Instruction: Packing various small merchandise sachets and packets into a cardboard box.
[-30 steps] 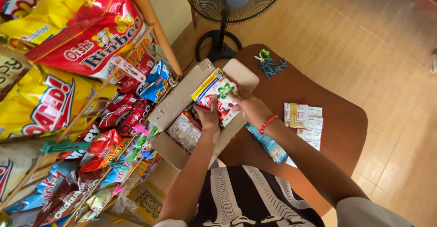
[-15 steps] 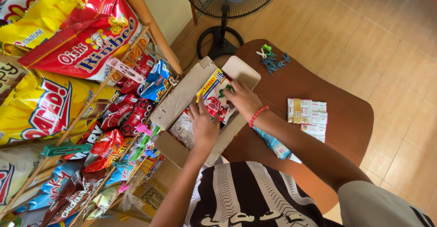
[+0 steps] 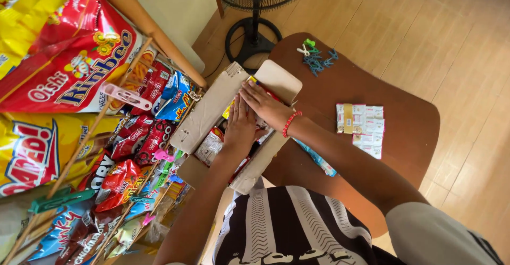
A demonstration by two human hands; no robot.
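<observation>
Both my hands are inside the cardboard box (image 3: 210, 117). My left hand (image 3: 240, 127) lies flat, fingers straight and together, pressing down on the snack packs (image 3: 211, 144) in the box. My right hand (image 3: 264, 104) is flat too, fingers stretched out, lying on top of the packs right next to my left hand. The two hands touch at the fingers. Neither hand is closed around anything; they just push down. On my right wrist is a red bead bracelet (image 3: 290, 123).

The box sits at the edge of the brown table (image 3: 404, 132), with its flaps open on both sides of my hands. To the right of my right arm are some small white packets (image 3: 361, 128) lying flat on the table. Far past my fingertips is a little pile of blue and green clips (image 3: 316, 57). Beyond that stands a black fan (image 3: 254, 10) on the floor. To the left of my left hand hang lots of bright snack bags (image 3: 79, 79) on a rack.
</observation>
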